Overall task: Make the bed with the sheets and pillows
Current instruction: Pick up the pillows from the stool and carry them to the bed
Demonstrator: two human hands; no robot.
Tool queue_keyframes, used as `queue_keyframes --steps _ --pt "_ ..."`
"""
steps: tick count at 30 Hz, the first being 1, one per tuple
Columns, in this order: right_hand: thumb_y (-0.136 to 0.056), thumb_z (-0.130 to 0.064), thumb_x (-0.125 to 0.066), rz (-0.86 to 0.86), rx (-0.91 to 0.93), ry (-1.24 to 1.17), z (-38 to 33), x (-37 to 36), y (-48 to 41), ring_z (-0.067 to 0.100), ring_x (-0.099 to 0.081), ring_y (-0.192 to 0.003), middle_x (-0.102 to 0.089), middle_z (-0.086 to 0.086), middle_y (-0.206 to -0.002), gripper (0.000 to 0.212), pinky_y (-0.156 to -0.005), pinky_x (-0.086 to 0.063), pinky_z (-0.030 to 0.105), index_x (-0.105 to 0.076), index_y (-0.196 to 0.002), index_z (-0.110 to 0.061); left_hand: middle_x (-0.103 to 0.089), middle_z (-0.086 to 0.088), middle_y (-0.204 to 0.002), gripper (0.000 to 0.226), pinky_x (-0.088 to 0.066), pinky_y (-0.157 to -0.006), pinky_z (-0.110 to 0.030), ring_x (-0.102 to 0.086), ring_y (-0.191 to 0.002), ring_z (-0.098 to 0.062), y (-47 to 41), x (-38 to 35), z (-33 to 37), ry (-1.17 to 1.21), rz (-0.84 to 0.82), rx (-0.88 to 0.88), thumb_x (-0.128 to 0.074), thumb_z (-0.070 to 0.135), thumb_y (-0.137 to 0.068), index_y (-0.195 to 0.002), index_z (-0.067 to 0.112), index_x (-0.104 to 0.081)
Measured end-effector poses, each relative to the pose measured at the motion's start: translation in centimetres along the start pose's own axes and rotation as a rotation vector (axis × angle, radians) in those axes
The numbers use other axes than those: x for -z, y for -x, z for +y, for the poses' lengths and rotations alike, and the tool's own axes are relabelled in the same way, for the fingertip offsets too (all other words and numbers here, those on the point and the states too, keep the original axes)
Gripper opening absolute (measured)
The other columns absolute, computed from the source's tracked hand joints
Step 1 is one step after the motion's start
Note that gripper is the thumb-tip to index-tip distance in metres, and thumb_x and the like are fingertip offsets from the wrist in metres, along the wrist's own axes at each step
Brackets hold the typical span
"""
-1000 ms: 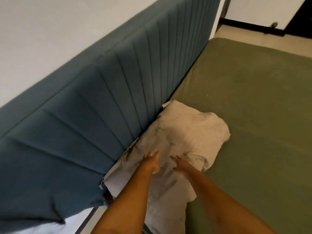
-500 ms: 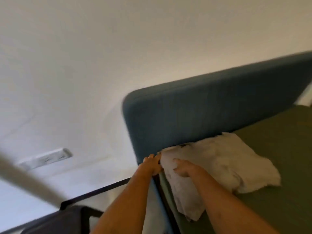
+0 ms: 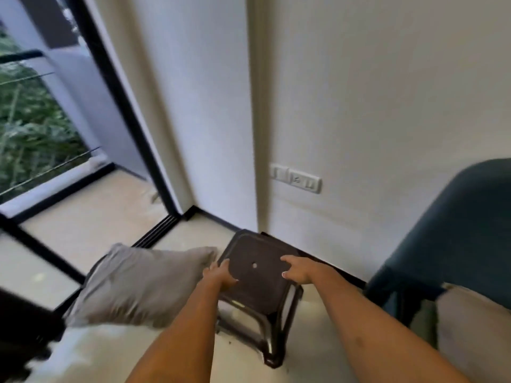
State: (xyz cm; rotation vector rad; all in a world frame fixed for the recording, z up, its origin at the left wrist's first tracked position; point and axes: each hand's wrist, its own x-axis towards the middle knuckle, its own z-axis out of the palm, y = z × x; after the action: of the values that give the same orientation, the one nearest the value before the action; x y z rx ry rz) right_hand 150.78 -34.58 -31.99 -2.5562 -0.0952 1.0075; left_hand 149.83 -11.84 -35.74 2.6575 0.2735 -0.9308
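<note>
A grey pillow (image 3: pixel 138 283) lies off the bed, left of a dark plastic stool (image 3: pixel 257 283), with its right corner at the stool's edge. My left hand (image 3: pixel 218 275) hovers over the stool's left edge, right beside that corner, holding nothing. My right hand (image 3: pixel 298 269) hangs over the stool's right side with loosely curled fingers, also holding nothing. At the right stands the end of the teal headboard (image 3: pixel 456 230). Below it shows the pale pillow on the bed (image 3: pixel 472 335) and a strip of green sheet (image 3: pixel 423 316).
A white wall with a socket panel (image 3: pixel 296 178) rises behind the stool. A black-framed glass door (image 3: pixel 116 100) opens on a balcony at the left. A dark blurred object (image 3: pixel 22 335) sits at the lower left. Pale floor (image 3: pixel 171 352) lies beneath my arms.
My view has swung left from the bed to the floor beside it. Both hands have left the pillow on the bed and now hang over the stool.
</note>
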Motion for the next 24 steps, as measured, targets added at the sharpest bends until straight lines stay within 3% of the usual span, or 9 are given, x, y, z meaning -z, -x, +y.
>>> queue_keyframes --steps 3,7,14,19,24 --pt "-0.097 -0.030 -0.051 -0.075 0.019 0.043 -4.3 -2.0 -2.8 0.025 -0.035 -0.138 -0.031 0.007 -0.154 0.061 -0.112 -0.030 0.031 -0.023 -0.151 -0.024 -0.015 -0.010 -0.158 0.075 -0.015 -0.118 -0.045 -0.012 -0.146 -0.031 0.7 -0.3 -4.8 0.055 -0.038 0.034 -0.054 0.044 -0.093 -0.152 0.023 -0.014" --pt "-0.099 -0.027 -0.048 -0.173 0.049 0.086 -8.7 -3.7 -5.8 0.027 -0.028 -0.141 -0.018 0.006 -0.159 0.058 -0.115 -0.024 0.036 -0.023 -0.151 -0.025 -0.007 -0.014 -0.160 0.085 -0.015 -0.118 -0.048 -0.009 -0.146 -0.034 -0.9 -0.3 -9.4 0.158 -0.054 0.164 -0.058 0.045 -0.089 -0.153 0.022 -0.006" --pt "-0.100 -0.024 -0.046 -0.209 0.077 0.177 -16.2 -3.0 -10.8 0.030 -0.032 -0.140 -0.028 0.012 -0.154 0.058 -0.113 -0.028 0.038 -0.021 -0.152 -0.022 -0.004 -0.013 -0.160 0.079 -0.012 -0.117 -0.041 -0.008 -0.147 -0.030 -2.5 3.3 -15.2 0.262 -0.025 0.239 -0.050 0.043 -0.095 -0.154 0.019 -0.003" --pt "-0.100 -0.024 -0.045 -0.226 0.241 0.248 -24.7 -5.4 -14.3 0.029 -0.039 -0.135 -0.034 0.013 -0.152 0.055 -0.110 -0.033 0.036 -0.025 -0.150 -0.019 -0.007 -0.013 -0.160 0.078 -0.016 -0.117 -0.037 -0.012 -0.147 -0.028 -2.4 5.2 -22.5 0.318 0.019 0.340 -0.050 0.043 -0.095 -0.154 0.018 -0.006" --pt "-0.100 -0.028 -0.047 -0.322 0.353 0.343 -31.2 -9.1 -16.9 0.028 -0.032 -0.139 -0.029 0.010 -0.154 0.056 -0.114 -0.027 0.038 -0.025 -0.150 -0.020 -0.009 -0.010 -0.160 0.069 -0.020 -0.115 -0.037 -0.016 -0.145 -0.030 -1.6 6.5 -28.5 0.374 0.042 0.430 -0.044 0.039 -0.099 -0.153 0.017 -0.009"
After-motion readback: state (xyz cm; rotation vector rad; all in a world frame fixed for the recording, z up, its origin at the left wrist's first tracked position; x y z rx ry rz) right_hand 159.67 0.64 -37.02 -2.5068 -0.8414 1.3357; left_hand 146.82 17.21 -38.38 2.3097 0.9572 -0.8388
